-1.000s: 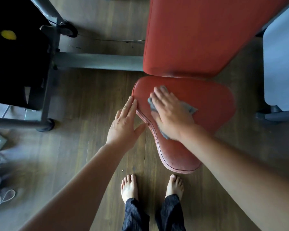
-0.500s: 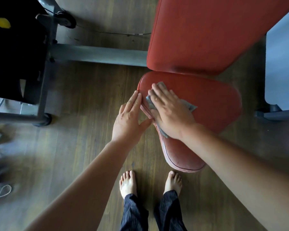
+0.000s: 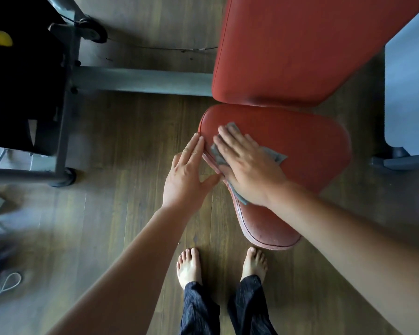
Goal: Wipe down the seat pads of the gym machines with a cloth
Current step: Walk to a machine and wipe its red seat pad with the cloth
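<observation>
A red seat pad (image 3: 307, 151) with a narrow front end fills the middle right of the head view, below a larger red back pad (image 3: 300, 44). My right hand (image 3: 247, 165) lies flat on a grey cloth (image 3: 275, 154), pressing it onto the seat pad's left side. The hand covers most of the cloth; corners stick out at the right, the left and under the wrist. My left hand (image 3: 187, 175) rests flat against the pad's left edge, fingers together, holding nothing.
Grey steel frame bars (image 3: 140, 81) run across the wooden floor to the left, beside a black block (image 3: 22, 76). A pale grey panel (image 3: 409, 93) stands at right. White cords (image 3: 3, 286) lie at the far left. My bare feet (image 3: 189, 267) stand just before the seat.
My right hand has pushed the cloth slightly up along the seat's left edge. My left hand slid up beside it. The view shifted a little.
</observation>
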A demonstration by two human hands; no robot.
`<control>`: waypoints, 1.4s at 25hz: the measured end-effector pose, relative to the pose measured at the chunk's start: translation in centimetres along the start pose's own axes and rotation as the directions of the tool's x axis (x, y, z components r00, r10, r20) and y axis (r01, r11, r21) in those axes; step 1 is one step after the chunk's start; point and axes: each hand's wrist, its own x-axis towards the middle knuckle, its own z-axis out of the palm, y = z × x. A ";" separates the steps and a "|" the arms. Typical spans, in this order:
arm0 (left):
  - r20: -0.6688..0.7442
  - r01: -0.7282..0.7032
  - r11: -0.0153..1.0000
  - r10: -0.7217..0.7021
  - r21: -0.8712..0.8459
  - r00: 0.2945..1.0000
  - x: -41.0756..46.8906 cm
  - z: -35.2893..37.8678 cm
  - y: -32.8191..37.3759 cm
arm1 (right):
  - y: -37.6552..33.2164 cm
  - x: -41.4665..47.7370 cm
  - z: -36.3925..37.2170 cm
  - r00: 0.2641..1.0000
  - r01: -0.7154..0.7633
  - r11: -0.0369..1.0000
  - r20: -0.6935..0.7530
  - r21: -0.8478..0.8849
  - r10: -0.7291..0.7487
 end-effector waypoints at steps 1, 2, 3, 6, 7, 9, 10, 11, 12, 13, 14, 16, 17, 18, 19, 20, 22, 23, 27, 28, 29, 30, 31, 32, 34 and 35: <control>0.001 -0.005 1.000 0.005 -0.005 1.000 0.2 0.0 0.1 | 0.5 -1.1 -0.2 1.000 0.026 1.000 0.014 0.007 -0.027; 0.001 -0.004 1.000 0.004 -0.010 1.000 0.3 0.1 0.0 | 1.1 -0.6 -0.4 0.999 0.037 0.999 0.022 0.020 -0.037; 0.006 -0.001 1.000 0.001 -0.013 1.000 0.5 0.2 0.0 | 1.5 1.1 -0.5 0.999 0.028 0.999 0.017 0.030 -0.028; 0.014 0.015 1.000 -0.015 -0.018 1.000 0.3 0.4 0.0 | 1.5 7.9 -1.0 0.992 -0.123 0.992 -0.035 0.028 0.124; 0.013 0.017 1.000 -0.017 -0.011 1.000 0.3 0.4 0.0 | 1.3 9.0 -1.0 0.983 -0.181 0.983 -0.037 0.035 0.182; 0.016 0.022 1.000 -0.022 -0.006 1.000 0.2 0.2 0.2 | 0.4 7.8 -0.6 0.968 -0.240 0.970 -0.064 0.040 0.242; 0.014 0.023 1.000 -0.023 -0.014 1.000 0.2 0.1 0.2 | -0.3 6.0 -0.1 0.969 -0.232 0.972 -0.080 0.038 0.234; 0.017 0.023 0.999 -0.023 -0.022 1.000 0.2 0.0 0.2 | -1.2 4.1 0.2 0.974 -0.214 0.976 -0.070 0.040 0.216; 0.020 0.025 0.999 -0.025 -0.029 0.999 0.3 -0.1 0.2 | -1.7 3.2 0.6 0.981 -0.186 0.982 -0.048 0.042 0.188; 0.024 0.028 0.999 -0.027 -0.036 0.999 0.3 -0.3 0.1 | -1.9 3.6 0.6 0.985 -0.170 0.984 -0.027 0.049 0.171; 0.026 0.030 0.999 -0.029 -0.044 0.999 0.2 -0.3 0.0 | -1.9 5.2 0.3 0.985 -0.170 0.983 -0.021 0.067 0.172; 0.023 0.030 0.998 -0.029 -0.051 0.999 0.2 -0.4 0.1 | -1.5 9.3 -0.4 0.978 -0.204 0.977 -0.025 0.059 0.205; 0.019 0.028 0.998 -0.027 -0.048 0.999 0.2 -0.4 0.1 | -1.1 10.6 -0.5 0.978 -0.205 0.978 -0.019 0.048 0.206; 0.017 0.024 0.999 -0.024 -0.040 1.000 0.3 -0.4 0.1 | -0.9 10.8 -0.7 0.979 -0.200 0.978 -0.015 0.056 0.202; 0.018 0.026 0.999 -0.025 -0.028 1.000 0.2 -0.4 0.0 | -0.9 9.7 -0.8 0.983 -0.180 0.981 -0.009 0.075 0.181; 0.019 0.030 0.999 -0.030 -0.021 0.999 0.2 -0.4 0.1 | -0.9 7.7 -0.7 0.991 -0.136 0.987 -0.009 0.083 0.137; 0.037 0.023 1.000 -0.023 -0.006 0.999 0.1 -0.6 0.4 | -0.3 2.0 -0.1 0.999 -0.046 0.994 -0.023 0.095 0.048; 0.050 0.009 1.000 -0.010 0.014 0.999 0.2 -0.6 0.7 | 0.9 0.0 -0.2 0.998 -0.037 0.993 -0.039 0.110 0.041; 0.078 -0.057 0.989 0.047 0.140 0.996 0.3 -0.7 2.0 | 6.6 2.7 -1.5 0.934 -0.346 0.933 -0.060 0.098 0.352; 0.067 -0.103 0.982 0.094 0.159 0.993 0.3 -0.6 2.1 | 6.9 3.8 -1.8 0.912 -0.403 0.912 -0.053 0.079 0.407; 0.056 -0.146 0.975 0.139 0.168 0.989 0.3 -0.4 2.3 | 6.5 4.0 -1.8 0.903 -0.424 0.903 -0.051 0.073 0.428; 0.046 -0.177 0.969 0.172 0.170 0.984 0.3 -0.1 2.4 | 5.5 3.4 -1.5 0.910 -0.406 0.911 -0.064 0.064 0.410; 0.037 -0.192 0.967 0.188 0.167 0.981 0.4 0.2 2.7 | 4.0 1.7 -1.1 0.928 -0.361 0.931 -0.073 0.058 0.364; 0.023 -0.194 0.967 0.193 0.165 0.981 0.4 0.5 3.1 | 2.3 -0.8 -0.7 0.944 -0.318 0.947 -0.073 0.049 0.321; -0.005 -0.196 0.966 0.199 0.168 0.980 0.5 1.1 3.8 | -0.7 -6.7 -0.1 0.962 -0.262 0.964 -0.060 0.054 0.265; -0.008 -0.205 0.963 0.210 0.176 0.978 0.5 1.4 4.0 | -1.0 -8.8 0.0 0.966 -0.249 0.966 -0.054 0.064 0.253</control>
